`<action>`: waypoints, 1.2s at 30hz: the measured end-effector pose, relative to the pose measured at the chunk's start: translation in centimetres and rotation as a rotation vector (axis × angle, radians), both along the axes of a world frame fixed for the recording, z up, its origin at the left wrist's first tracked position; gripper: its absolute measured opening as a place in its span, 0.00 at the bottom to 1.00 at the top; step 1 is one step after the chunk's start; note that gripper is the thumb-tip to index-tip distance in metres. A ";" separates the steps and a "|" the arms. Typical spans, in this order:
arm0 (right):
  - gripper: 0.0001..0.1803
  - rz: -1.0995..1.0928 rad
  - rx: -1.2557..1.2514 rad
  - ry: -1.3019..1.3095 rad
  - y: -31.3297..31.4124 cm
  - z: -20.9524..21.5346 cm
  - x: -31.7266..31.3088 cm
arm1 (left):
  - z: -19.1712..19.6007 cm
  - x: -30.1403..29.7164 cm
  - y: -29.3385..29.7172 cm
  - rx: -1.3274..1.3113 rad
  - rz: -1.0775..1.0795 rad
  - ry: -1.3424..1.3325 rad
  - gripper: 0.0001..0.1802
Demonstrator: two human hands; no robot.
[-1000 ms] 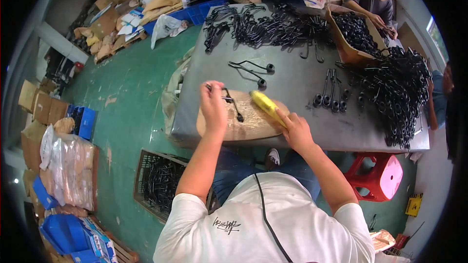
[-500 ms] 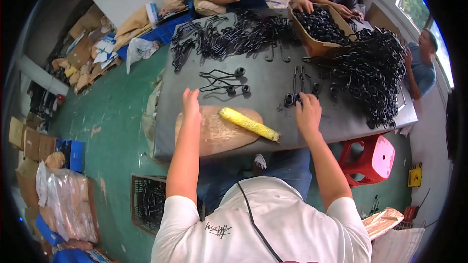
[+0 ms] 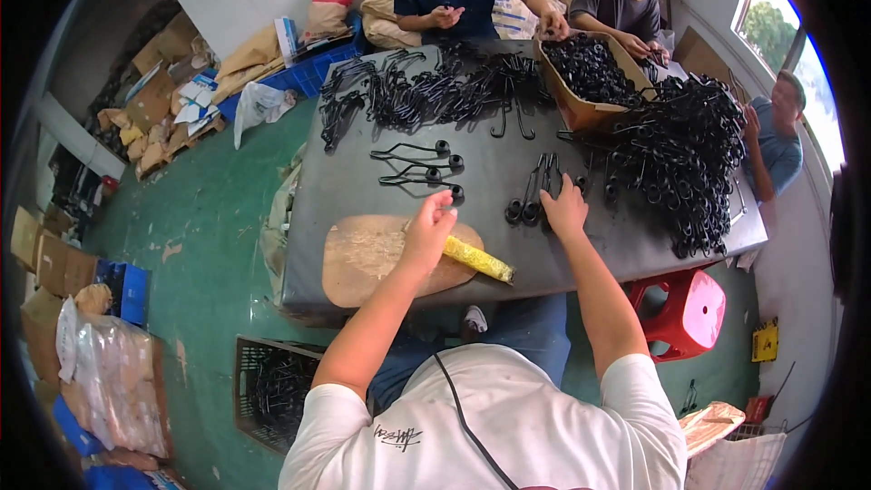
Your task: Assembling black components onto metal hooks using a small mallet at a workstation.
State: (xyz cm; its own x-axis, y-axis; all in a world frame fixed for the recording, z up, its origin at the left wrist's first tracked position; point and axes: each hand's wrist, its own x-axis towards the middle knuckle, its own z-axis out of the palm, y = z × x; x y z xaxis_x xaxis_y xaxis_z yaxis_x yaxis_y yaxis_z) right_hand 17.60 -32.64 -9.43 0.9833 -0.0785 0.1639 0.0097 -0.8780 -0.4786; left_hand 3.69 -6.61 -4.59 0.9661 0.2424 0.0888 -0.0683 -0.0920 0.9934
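Note:
My left hand (image 3: 430, 229) is over the wooden board (image 3: 358, 263), its fingers bent and apart with nothing visible in them. Just beyond its fingertips lies a small group of black bent metal rods (image 3: 413, 159) with round ends. Under the left wrist, partly hidden, a yellow wrapped roll (image 3: 479, 259) rests across the board. My right hand (image 3: 564, 207) is closed over the end of a black rod, which its fingers partly cover. More black rods with ring ends (image 3: 522, 209) lie just left of that hand.
A large heap of black rods (image 3: 680, 154) covers the table's right side, and another pile (image 3: 408, 95) its far side. A carton of small black parts (image 3: 590, 77) stands between two co-workers; another person is at far right. A red stool (image 3: 685, 313) stands by the near edge.
My left hand has swung right, from beside the left rods to over the board and roll. The rods near my right hand have slid slightly left. The view has tilted a little.

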 end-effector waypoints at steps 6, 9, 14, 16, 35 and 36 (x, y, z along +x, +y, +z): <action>0.41 -0.038 0.005 0.029 2.5 1.1 0.0 | -0.1 0.3 -2.9 0.020 -0.111 -0.012 0.23; 0.37 -0.077 0.388 0.033 0.3 -1.9 3.0 | 0.7 0.1 -4.5 0.007 -0.168 0.010 0.22; 0.24 0.119 0.338 -0.592 1.2 1.7 0.7 | -0.4 -0.7 -2.7 0.028 -0.131 0.011 0.25; 0.24 0.183 0.376 -0.567 2.5 5.5 -2.1 | 0.3 -1.1 -2.2 0.020 -0.098 -0.023 0.27; 0.31 0.871 -0.034 0.025 7.5 1.9 -13.4 | 9.7 -7.0 7.4 -0.082 0.353 -0.177 0.15; 0.24 0.898 0.070 0.089 7.6 2.5 -13.6 | 9.5 -7.2 7.5 -0.084 0.328 -0.108 0.16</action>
